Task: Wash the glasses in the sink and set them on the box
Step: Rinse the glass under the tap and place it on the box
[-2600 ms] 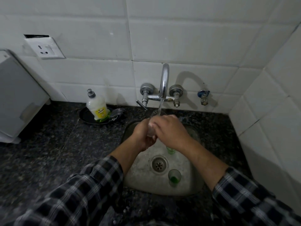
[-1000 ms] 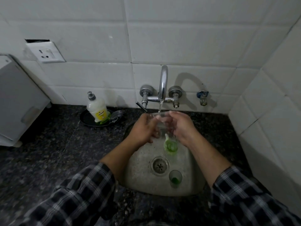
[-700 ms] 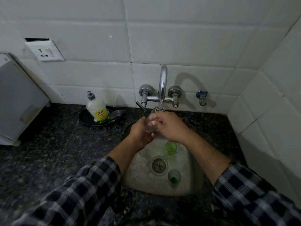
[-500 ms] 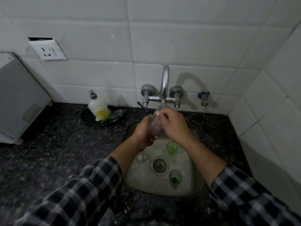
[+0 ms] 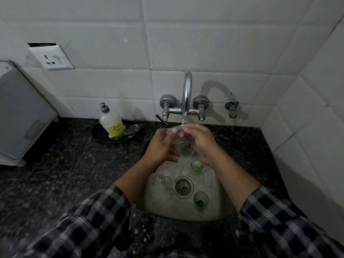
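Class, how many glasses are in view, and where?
3: a clear glass held by left hand and right hand; in the sink, one green-tinted glass beyond the drain, another nearer.

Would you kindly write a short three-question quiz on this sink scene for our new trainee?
1. True or false: water runs from the chrome wall tap onto the clear drinking glass held by the left hand and right hand.
2. How many small green-tinted glasses stand in the steel sink? A one, B two, C four.
3. Fill in: the white dish-soap bottle stands to the tap's ____.
Key: 1 true; 2 B; 3 left.
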